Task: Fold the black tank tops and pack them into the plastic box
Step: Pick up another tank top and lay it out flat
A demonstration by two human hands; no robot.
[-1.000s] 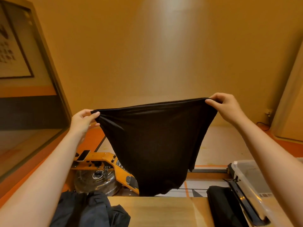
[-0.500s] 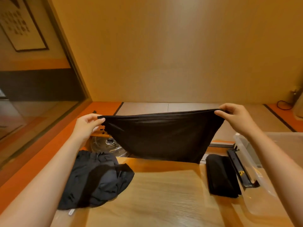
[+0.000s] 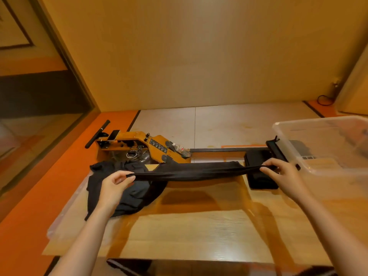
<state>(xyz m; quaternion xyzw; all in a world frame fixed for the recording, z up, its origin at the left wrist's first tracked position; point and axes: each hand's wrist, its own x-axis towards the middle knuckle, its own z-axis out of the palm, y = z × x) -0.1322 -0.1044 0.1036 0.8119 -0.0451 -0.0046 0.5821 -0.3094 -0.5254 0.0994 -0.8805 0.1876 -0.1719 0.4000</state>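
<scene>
now left hand (image 3: pixel 114 188) and right hand (image 3: pixel 282 174) are pinching the top (image 3: pixel 191 172) at its ends, fingers (image 3: pixel 128 177) closed, holding it stretched left-to-right above the tabletop (image 3: pixel 199 232); the box (image 3: pixel 328 144) is sitting nearer the right hand.

The plastic box (image 3: pixel 318 119) runs off the right edge.

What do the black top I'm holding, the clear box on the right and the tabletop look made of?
The black tank top looks like thin matte stretch fabric: it pulls into a sagging band. The clear rectangular box seems rigid transparent plastic; floor shows through its walls. The pale tabletop is wood or wood-look laminate, glossy, with grain lines.
</scene>
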